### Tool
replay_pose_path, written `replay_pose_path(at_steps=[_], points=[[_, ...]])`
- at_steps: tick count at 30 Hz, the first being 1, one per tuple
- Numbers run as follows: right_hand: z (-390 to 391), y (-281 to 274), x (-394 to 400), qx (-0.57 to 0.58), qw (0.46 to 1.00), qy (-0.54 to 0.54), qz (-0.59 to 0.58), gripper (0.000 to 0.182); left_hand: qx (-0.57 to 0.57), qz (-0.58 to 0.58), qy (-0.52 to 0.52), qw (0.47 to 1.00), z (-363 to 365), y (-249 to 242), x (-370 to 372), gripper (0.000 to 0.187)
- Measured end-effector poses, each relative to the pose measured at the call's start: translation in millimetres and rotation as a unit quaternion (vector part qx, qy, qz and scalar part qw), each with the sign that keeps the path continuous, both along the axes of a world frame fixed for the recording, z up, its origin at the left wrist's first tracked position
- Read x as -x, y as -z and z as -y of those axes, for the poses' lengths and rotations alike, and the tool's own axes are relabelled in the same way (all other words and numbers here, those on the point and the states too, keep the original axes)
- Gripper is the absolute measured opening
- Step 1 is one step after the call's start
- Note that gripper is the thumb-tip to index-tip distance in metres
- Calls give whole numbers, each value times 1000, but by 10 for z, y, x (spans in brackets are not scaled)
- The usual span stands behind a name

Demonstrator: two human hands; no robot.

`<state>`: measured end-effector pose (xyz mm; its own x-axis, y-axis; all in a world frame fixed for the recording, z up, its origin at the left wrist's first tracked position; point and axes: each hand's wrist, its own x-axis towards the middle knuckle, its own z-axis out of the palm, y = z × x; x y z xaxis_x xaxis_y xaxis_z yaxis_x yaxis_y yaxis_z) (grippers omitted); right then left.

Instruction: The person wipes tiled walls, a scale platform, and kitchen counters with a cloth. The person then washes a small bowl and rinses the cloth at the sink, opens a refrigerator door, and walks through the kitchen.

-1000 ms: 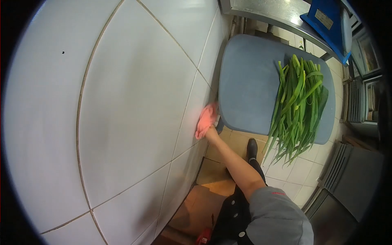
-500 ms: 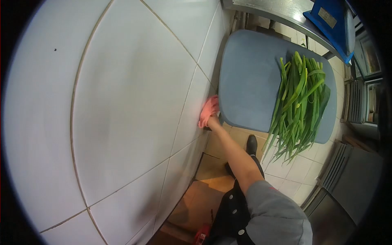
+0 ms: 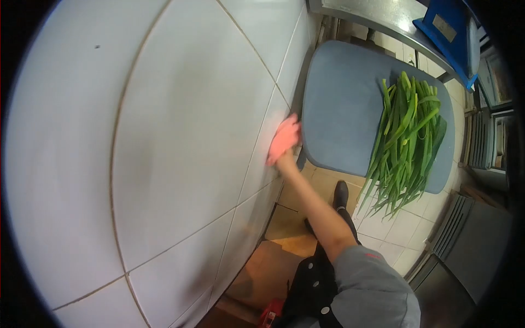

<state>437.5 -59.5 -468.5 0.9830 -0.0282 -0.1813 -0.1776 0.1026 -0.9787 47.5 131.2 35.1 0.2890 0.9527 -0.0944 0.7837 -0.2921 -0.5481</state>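
The right hand (image 3: 284,159) has 1 pink cloth (image 3: 284,139) against the wall (image 3: 180,120) (finger grip, I cannot tell); sideways movement could catch it on the near table (image 3: 342,109) edge.

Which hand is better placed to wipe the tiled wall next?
Probably the right hand: it has the pink cloth at the tiled wall, while the left hand is out of view.
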Motion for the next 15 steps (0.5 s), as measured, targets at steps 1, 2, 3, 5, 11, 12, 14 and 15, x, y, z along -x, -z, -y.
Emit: replay_pose_path(at_steps=[1, 2, 3, 5, 11, 12, 14, 15], points=[[-148, -134, 390, -64, 998, -21, 18, 63, -6, 20, 48, 999, 135, -54, -117, 89], [-324, -317, 828, -110, 992, -47, 31, 61, -7, 25, 48, 999, 65, -21, -15, 89], [-481, -656, 1249, -93, 991, -66, 71, 60, -89, -33, 50, 994, -98, 80, 168, 85], [-693, -1390, 1848, -30, 983, -82, 164, 58, -87, 230, 159, 956, -388, 306, 595, 97], [-585, -1484, 1768, 93, 984, -53, 140, 67, -286, 196, 157, 925, -713, 589, 794, 149], [-478, -1318, 1667, 128, 982, -64, 121, 66, -318, 284, 260, 866, -724, 647, 806, 159], [-152, -949, 1432, 97, 984, -148, 35, 63, -340, 406, 352, 772, -689, 767, 681, 134], [70, -943, 1426, 67, 981, -183, 7, 62, -378, 412, 297, 774, -606, 781, 603, 127]])
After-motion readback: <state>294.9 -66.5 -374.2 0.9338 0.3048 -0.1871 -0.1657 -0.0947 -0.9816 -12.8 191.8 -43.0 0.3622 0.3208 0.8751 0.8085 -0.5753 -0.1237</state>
